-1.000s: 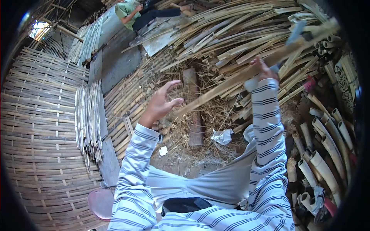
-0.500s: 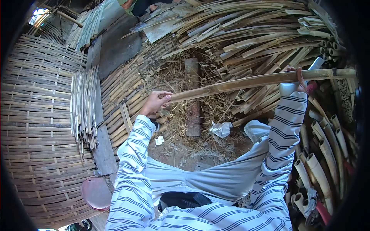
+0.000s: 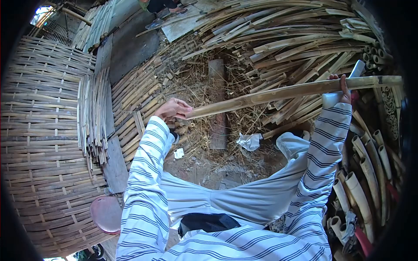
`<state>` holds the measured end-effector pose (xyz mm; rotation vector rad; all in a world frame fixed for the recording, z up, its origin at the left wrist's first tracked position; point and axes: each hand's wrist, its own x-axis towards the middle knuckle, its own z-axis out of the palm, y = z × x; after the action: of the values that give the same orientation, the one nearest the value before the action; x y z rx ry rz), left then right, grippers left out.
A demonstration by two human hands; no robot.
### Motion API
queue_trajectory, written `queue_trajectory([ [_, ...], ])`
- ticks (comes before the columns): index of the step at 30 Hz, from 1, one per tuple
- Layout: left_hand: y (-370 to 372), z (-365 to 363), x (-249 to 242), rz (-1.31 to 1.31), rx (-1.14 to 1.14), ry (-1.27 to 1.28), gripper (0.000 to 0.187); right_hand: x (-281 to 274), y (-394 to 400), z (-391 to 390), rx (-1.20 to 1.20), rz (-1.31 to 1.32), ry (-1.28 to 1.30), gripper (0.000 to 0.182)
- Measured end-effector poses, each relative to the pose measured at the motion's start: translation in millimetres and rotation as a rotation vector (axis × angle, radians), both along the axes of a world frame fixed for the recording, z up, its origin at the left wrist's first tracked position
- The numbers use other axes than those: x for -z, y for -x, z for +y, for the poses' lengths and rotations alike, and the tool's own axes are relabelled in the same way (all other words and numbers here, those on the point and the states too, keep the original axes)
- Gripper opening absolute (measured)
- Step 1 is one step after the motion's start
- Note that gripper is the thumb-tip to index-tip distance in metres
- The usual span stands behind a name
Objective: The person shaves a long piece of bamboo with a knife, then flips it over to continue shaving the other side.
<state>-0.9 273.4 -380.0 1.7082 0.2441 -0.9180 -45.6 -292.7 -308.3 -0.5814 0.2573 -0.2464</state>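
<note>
A long split bamboo strip (image 3: pixel 270 95) spans from the middle to the right, tilted slightly upward to the right. My left hand (image 3: pixel 175 108) pinches its left end. Toward the strip's right part, my right hand (image 3: pixel 343 89) is wrapped round it, with fingertips showing above the edge. Close by my right hand is a long tool with a pale blade-like end (image 3: pixel 357 69); how it is held cannot be made out. Below the strip, a wooden block (image 3: pixel 217 130) lies on the ground among shavings.
Split bamboo (image 3: pixel 300 43) is piled at the upper right, and bamboo tubes (image 3: pixel 359 195) stand at the lower right. A woven bamboo wall (image 3: pixel 43 143) fills the left. Crumpled white paper (image 3: pixel 249 142) lies near my feet. Another person's hand (image 3: pixel 177 9) shows at the top.
My left hand has shifted slightly left, and my right hand slightly right, with the strip between them. More of the other person shows at the top.
</note>
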Motion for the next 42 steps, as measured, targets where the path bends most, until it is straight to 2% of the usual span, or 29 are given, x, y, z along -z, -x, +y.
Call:
queue_trajectory([
  [3,1,0,-5,0.049,0.039,-0.036,0.018,4,-6,0,0.017,0.025,0.031,0.035],
  [11,7,-1,-4,-0.118,-0.048,-0.012,0.016,7,-11,-3,-0.008,0.016,-0.001,0.034],
  [16,10,-11,8,-0.273,-0.103,-0.063,0.012,6,-9,-1,0.067,0.062,0.075,0.034],
  [19,12,-10,12,-0.269,-0.097,-0.060,0.010,2,-5,-1,0.051,0.060,0.102,0.035],
  [22,14,2,25,-0.277,-0.191,0.075,0.012,1,-5,-2,0.005,-0.007,0.009,0.031],
  [26,20,11,40,-0.271,-0.502,0.181,0.017,-1,0,2,0.058,0.001,-0.071,0.030],
  [29,28,13,47,-0.262,-0.705,0.130,0.015,-3,0,2,0.073,-0.010,-0.110,0.030],
  [30,30,25,70,-0.285,-0.688,0.094,0.017,-3,-1,3,0.073,-0.017,-0.126,0.030],
  [33,55,27,93,-0.564,-0.205,-0.397,0.030,7,-5,-3,0.117,-0.003,-0.062,0.031],
  [35,83,9,100,-0.988,0.429,-1.147,0.051,14,-9,-7,0.087,0.023,-0.075,0.033],
  [36,83,2,101,-0.599,0.339,-0.813,0.065,13,-10,-4,0.052,0.002,-0.082,0.034],
  [37,91,-5,87,-0.534,0.205,-0.400,0.071,15,-9,0,0.019,-0.011,-0.089,0.035],
  [38,102,-44,33,-0.346,-0.022,-0.124,0.077,18,-12,5,0.020,-0.007,-0.068,0.035],
  [41,114,-94,17,-0.258,-0.481,0.944,0.083,20,-13,38,-0.110,-0.045,-0.058,0.036],
  [42,113,-107,9,-0.303,-0.523,1.035,0.078,15,-10,54,-0.141,-0.016,0.002,0.036],
])
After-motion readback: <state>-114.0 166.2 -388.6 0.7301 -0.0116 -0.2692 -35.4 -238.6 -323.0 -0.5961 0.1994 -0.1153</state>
